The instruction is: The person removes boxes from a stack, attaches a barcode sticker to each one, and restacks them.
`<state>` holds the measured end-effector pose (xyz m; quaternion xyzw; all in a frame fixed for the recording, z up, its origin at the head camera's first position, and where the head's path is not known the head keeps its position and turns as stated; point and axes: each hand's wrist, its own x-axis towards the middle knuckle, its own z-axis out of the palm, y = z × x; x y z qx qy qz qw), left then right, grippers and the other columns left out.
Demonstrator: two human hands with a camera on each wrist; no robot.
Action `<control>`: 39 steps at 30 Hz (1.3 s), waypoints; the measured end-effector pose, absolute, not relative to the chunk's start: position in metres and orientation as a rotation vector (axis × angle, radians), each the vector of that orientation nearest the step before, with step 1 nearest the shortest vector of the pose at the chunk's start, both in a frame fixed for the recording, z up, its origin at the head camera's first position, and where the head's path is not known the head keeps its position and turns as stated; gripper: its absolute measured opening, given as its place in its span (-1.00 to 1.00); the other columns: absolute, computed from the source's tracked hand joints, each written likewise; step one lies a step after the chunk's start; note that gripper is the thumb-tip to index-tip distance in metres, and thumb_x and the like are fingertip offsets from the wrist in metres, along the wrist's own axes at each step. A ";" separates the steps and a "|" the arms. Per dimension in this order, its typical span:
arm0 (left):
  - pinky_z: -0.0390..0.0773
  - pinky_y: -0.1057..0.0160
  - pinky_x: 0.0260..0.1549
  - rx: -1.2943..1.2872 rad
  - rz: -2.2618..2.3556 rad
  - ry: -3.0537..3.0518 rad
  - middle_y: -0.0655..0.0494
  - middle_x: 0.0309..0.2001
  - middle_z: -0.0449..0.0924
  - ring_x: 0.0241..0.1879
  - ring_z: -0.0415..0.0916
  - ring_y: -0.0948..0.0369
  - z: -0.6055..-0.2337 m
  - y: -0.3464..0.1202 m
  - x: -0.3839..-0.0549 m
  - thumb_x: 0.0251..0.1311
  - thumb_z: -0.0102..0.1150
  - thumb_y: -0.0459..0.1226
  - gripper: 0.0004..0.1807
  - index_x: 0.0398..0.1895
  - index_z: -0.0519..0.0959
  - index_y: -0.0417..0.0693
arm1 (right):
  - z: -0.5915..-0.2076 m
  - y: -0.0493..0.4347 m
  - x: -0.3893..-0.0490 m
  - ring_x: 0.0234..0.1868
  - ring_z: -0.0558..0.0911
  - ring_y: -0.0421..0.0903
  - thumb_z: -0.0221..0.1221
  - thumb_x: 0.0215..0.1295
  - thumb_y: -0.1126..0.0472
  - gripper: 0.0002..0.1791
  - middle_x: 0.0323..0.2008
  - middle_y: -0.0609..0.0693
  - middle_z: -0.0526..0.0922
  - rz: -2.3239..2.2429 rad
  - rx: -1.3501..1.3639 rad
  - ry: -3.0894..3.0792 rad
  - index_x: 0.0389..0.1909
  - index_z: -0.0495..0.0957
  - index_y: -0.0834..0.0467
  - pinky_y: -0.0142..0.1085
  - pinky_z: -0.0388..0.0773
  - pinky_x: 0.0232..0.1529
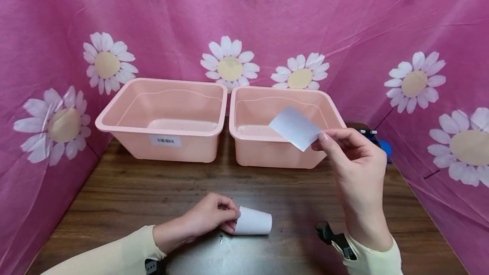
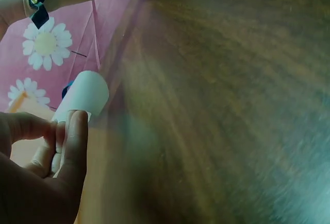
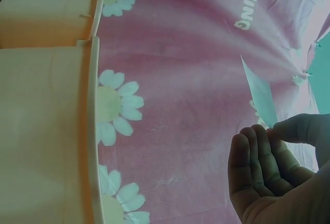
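A white paper cup (image 1: 254,221) lies on its side on the dark wooden table, its narrower end to the right. My left hand (image 1: 208,215) pinches its rim between thumb and fingers; the left wrist view shows the cup (image 2: 85,94) beyond the fingertips. Raised at the right, my right hand (image 1: 355,160) pinches a small white rectangular card (image 1: 296,127) by one corner. In the head view the card appears in front of the right pink bin (image 1: 267,152). From the right wrist view the card (image 3: 262,92) stands tilted up from thumb and fingertips.
Beside the right bin stands a left pink bin (image 1: 179,150) with a barcode label. Dark and blue items (image 1: 385,150) show partly behind the right hand. A pink flowered cloth (image 1: 267,7) hangs around the wooden table (image 1: 160,181).
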<state>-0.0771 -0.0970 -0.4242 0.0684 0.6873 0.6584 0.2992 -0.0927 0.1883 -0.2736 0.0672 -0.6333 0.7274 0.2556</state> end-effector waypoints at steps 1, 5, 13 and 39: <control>0.85 0.32 -0.31 0.155 1.756 1.801 0.00 -0.33 0.76 -0.41 0.74 0.27 -0.426 -0.097 -0.077 0.45 0.29 -0.44 -0.81 -0.13 0.73 -0.53 | -0.273 0.188 -0.093 -0.33 0.85 -0.02 0.41 0.41 0.51 -0.84 -0.37 0.17 0.85 1.970 0.172 -1.730 -0.10 0.72 0.56 -0.34 0.80 -0.17; 0.86 0.30 -0.27 0.077 1.759 1.736 -0.03 -0.28 0.78 -0.38 0.77 0.27 -0.432 -0.101 -0.077 0.50 0.28 -0.45 -0.80 -0.08 0.72 -0.53 | -0.273 0.187 -0.091 -0.32 0.85 -0.02 0.43 0.41 0.49 -0.83 -0.36 0.16 0.85 1.952 0.130 -1.768 -0.09 0.73 0.54 -0.34 0.80 -0.19; 0.86 0.31 -0.27 0.042 1.711 1.732 0.00 -0.33 0.80 -0.39 0.79 0.29 -0.440 -0.111 -0.074 0.53 0.30 -0.42 -0.78 -0.01 0.76 -0.51 | -0.276 0.186 -0.087 -0.26 0.85 -0.01 0.46 0.44 0.39 -0.80 -0.34 0.14 0.86 1.903 0.040 -1.863 -0.05 0.77 0.45 -0.36 0.77 -0.18; 0.69 0.41 -0.07 1.005 2.194 2.678 0.11 -0.07 0.91 -0.06 0.79 0.23 -0.297 -0.075 -0.095 0.29 0.57 -0.42 -0.79 -0.04 0.89 -0.08 | -0.280 0.163 -0.105 -0.27 0.81 -0.10 0.46 0.50 0.25 -0.88 -0.32 -0.08 0.87 1.657 0.136 -2.139 -0.11 0.85 0.23 -0.43 0.77 -0.22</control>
